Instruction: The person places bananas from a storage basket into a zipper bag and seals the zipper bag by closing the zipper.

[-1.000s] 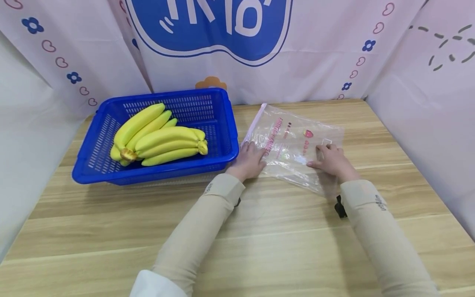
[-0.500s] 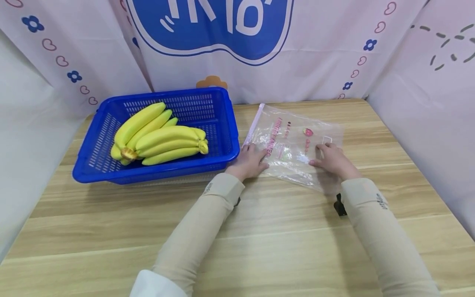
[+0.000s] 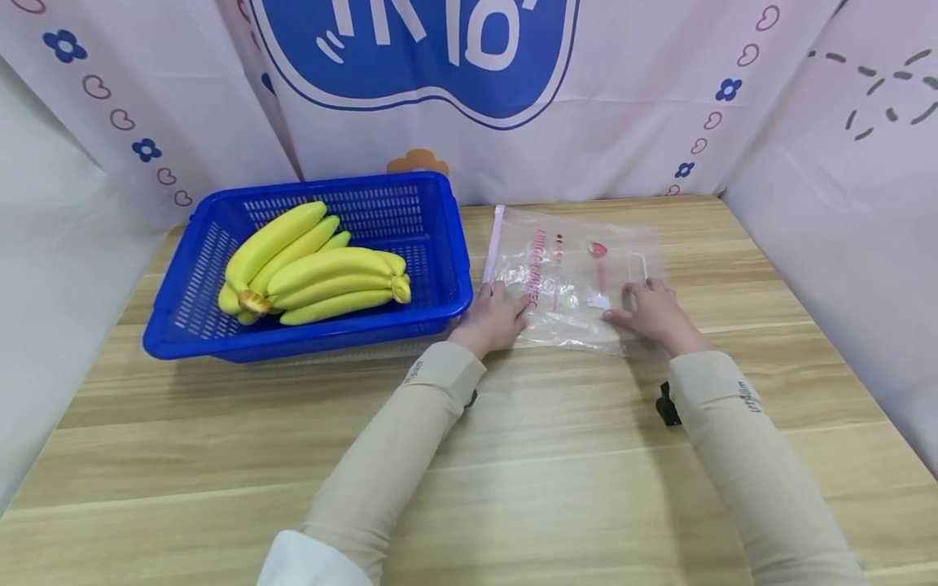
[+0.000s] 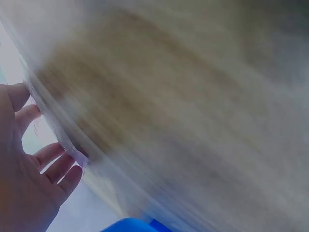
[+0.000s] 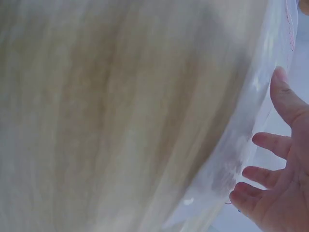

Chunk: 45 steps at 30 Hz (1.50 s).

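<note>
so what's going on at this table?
A person has both hands on a strawberry-printed clear zip bag on the wooden table: left hand by the near end of the pink zip strip, right hand toward the opposite edge. The bag looks empty. Two banana bunches sit in the blue basket to its left.

Clear bag point(image 3: 575, 275) — straighter, further left
</note>
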Tool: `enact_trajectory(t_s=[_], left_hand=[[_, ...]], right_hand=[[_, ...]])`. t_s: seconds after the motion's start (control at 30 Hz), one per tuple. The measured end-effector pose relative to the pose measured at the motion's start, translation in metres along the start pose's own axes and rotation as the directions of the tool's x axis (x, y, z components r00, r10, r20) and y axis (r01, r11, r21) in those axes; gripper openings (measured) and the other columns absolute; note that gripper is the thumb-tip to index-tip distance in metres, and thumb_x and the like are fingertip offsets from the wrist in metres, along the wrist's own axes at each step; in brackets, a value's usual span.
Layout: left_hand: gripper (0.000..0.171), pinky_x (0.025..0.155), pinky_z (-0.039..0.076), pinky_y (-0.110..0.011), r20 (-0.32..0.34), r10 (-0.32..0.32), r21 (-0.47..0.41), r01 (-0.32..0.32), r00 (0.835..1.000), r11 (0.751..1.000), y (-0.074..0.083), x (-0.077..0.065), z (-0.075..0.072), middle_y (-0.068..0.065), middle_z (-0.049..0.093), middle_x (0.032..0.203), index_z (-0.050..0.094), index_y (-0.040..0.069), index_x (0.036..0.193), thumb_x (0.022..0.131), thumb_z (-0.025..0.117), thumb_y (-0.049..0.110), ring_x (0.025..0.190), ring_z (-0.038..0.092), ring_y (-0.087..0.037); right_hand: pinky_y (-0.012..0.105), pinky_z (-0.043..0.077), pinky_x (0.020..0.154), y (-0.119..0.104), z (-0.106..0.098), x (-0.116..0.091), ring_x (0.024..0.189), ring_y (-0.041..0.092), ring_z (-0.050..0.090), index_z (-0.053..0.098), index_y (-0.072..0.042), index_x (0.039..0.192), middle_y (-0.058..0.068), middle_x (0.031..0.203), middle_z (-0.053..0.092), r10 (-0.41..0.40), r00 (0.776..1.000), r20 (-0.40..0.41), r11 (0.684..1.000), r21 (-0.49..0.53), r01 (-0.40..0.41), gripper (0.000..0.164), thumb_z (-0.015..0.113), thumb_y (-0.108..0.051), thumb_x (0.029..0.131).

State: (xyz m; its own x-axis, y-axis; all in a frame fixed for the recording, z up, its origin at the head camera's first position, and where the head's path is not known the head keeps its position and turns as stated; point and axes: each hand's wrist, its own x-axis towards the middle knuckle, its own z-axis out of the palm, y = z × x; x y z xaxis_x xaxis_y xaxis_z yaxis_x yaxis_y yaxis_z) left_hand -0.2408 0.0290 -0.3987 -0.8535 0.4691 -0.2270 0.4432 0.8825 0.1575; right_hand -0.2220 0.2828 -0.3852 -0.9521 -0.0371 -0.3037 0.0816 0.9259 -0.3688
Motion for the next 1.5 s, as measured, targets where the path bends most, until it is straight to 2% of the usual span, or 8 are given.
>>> enact_trajectory(t_s=[0.23,0.37,0.5,0.67,0.93,1.23,1.5], left_hand=[[0.049,0.110,0.034,-0.048,-0.016,0.003,0.033,-0.002,1.000,0.999,0.002,0.003,0.002,-0.018,0.040,0.142,0.039,0.031,0.146,0.100,0.039,0.046,0.131,0.038,-0.033],[0.047,0.116,0.027,-0.048,-0.015,0.020,0.035,-0.019,1.000,0.999,0.001,0.005,0.002,-0.014,0.031,0.153,0.043,0.026,0.144,0.101,0.039,0.043,0.141,0.030,-0.033],[0.049,0.119,0.023,-0.047,0.008,0.041,0.021,-0.041,0.999,0.999,0.001,0.005,0.001,-0.009,0.024,0.159,0.040,0.020,0.145,0.101,0.040,0.041,0.147,0.022,-0.030],[0.054,0.117,0.028,-0.046,0.020,0.063,0.000,-0.063,0.998,0.998,0.002,0.003,0.000,-0.009,0.028,0.157,0.036,0.016,0.147,0.100,0.040,0.041,0.145,0.027,-0.029],[0.050,0.115,0.031,-0.048,-0.013,0.096,0.016,-0.095,0.995,0.995,0.000,0.000,0.000,-0.007,0.036,0.153,0.043,0.018,0.143,0.100,0.041,0.044,0.141,0.033,-0.028],[0.047,0.118,0.024,-0.048,0.018,0.121,-0.036,-0.120,0.992,0.992,0.001,-0.001,-0.001,-0.004,0.036,0.154,0.042,0.023,0.144,0.101,0.038,0.041,0.142,0.032,-0.028],[0.045,0.116,0.032,-0.040,-0.025,0.135,-0.038,-0.136,0.990,0.990,0.002,0.003,-0.001,-0.006,0.043,0.149,0.047,0.015,0.140,0.102,0.040,0.037,0.139,0.038,-0.028]], right_hand=[[0.071,0.027,0.103,0.001,0.005,0.000,0.132,0.062,0.019,0.026,0.008,0.144,0.044,0.146,0.013,0.019,1.000,0.006,1.000,0.024,-0.019,0.080,0.060,-0.042,0.091],[0.070,0.026,0.105,0.002,0.007,0.002,0.130,0.063,0.022,0.024,0.012,0.144,0.046,0.143,0.017,0.005,1.000,0.005,1.000,-0.018,-0.005,0.082,0.059,-0.040,0.092],[0.068,0.026,0.107,0.003,0.007,0.003,0.129,0.064,0.023,0.023,0.013,0.144,0.047,0.142,0.018,-0.009,1.000,0.010,0.999,-0.051,0.010,0.081,0.058,-0.039,0.093],[0.068,0.025,0.107,0.001,0.004,0.002,0.129,0.065,0.022,0.021,0.014,0.144,0.049,0.141,0.016,-0.020,1.000,0.018,0.998,-0.060,0.021,0.081,0.059,-0.037,0.093],[0.068,0.023,0.108,0.003,0.001,0.002,0.130,0.064,0.020,0.020,0.013,0.144,0.048,0.142,0.014,-0.038,0.999,0.036,0.998,-0.049,0.040,0.080,0.059,-0.035,0.093],[0.067,0.019,0.110,0.011,-0.004,0.004,0.133,0.062,0.015,0.019,0.013,0.145,0.047,0.145,0.009,-0.053,0.996,0.071,0.999,-0.008,0.054,0.076,0.059,-0.025,0.093],[0.067,0.019,0.110,0.014,-0.009,0.001,0.132,0.063,0.015,0.021,0.016,0.142,0.050,0.142,0.011,-0.084,0.993,0.087,0.996,-0.032,0.087,0.071,0.058,-0.019,0.094]])
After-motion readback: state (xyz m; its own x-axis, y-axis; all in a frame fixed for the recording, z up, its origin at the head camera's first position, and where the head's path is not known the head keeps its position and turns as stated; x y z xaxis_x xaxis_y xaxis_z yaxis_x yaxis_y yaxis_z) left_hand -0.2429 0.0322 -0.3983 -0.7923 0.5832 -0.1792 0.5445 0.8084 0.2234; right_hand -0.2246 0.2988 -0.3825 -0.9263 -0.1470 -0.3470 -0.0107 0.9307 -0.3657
